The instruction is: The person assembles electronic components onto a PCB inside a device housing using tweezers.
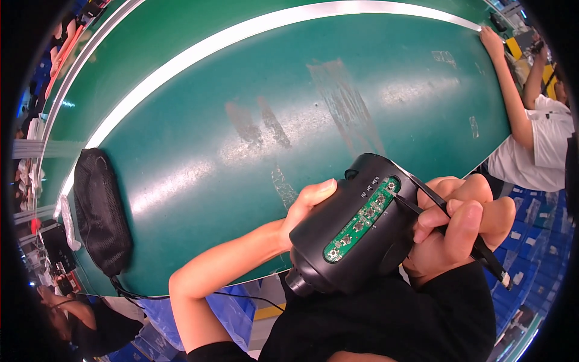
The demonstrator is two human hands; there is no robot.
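Note:
My left hand [309, 205] grips a black, rounded cylindrical device housing [316, 232] from its left side, thumb on top and the other fingers hidden beneath. The housing is tilted, with a narrow nozzle-like end toward my body. A long rounded slot in its upper face shows a green circuit board [360, 225] with several small push-button switches. Closed around black tweezers [493, 263], my right hand [464, 220] is at the housing's right side. One tweezer tip is at the far end of the board; whether it touches a part cannot be made out.
A green work surface [199, 145] with scuffed tape marks curves ahead, with a white strip [241, 37] beyond. A black mesh pouch [101, 208] lies at left, a cord near it. Another person's arm [512, 96] rests at the far right edge. Blue bins [525, 253] stand below right.

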